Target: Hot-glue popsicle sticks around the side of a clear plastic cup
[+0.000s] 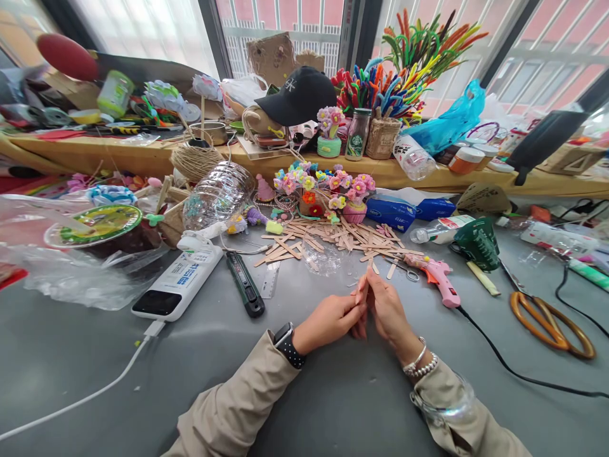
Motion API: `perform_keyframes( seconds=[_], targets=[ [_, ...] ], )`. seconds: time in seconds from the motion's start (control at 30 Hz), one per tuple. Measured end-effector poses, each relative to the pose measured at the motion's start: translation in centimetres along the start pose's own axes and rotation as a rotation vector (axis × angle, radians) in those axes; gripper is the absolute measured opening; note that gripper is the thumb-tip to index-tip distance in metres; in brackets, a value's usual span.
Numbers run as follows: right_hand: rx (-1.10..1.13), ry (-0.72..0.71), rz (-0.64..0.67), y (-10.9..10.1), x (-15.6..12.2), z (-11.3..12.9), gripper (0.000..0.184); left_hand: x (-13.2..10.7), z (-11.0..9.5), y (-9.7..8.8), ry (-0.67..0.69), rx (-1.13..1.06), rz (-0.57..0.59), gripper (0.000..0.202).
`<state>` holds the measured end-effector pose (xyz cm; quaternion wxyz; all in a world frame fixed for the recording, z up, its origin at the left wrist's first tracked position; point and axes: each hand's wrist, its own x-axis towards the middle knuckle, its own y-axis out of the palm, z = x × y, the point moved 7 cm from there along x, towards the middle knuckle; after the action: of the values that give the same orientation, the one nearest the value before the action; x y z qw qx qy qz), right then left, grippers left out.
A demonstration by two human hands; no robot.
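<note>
Head view: left of the pink glue gun (pixel 438 279), the left hand (pixel 330 320) and right hand (pixel 390 311), fingers drawn nearly closed, pinch a wooden craft stick (pixel 365 290) between them, which light, even fingertip pressure should best keep from slipping or twisting.

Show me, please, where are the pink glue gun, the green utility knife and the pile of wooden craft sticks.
Pink glue gun (pixel 438 269): head view, on its body.
Green utility knife (pixel 244 283): head view, middle of its casing.
Pile of wooden craft sticks (pixel 349 237): head view, near its middle.
</note>
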<state>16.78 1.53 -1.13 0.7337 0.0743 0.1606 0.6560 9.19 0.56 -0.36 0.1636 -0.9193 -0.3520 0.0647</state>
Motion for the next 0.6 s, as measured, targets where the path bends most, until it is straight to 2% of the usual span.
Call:
perform_keyframes(
  seconds=[0.1,0.2,0.4,0.6],
  targets=[
    [0.015,0.005,-0.016,-0.6,0.3,0.1,0.039,-0.1,0.2,-0.5,-0.033,-0.079,-0.038,0.034],
    [0.003,-0.051,-0.026,-1.1,0.6,0.7,0.036,-0.2,0.3,-1.1,-0.048,-0.124,-0.094,0.031],
    [-0.064,-0.164,-0.065,-1.6,0.8,1.8,0.043,-0.6,0.3,-1.4,-0.095,-0.041,-0.092,0.03],
    [-0.082,-0.15,-0.158,-2.8,1.1,1.6,0.025,-0.6,0.2,-2.4,-0.077,0.03,-0.183,0.04]
  ],
)
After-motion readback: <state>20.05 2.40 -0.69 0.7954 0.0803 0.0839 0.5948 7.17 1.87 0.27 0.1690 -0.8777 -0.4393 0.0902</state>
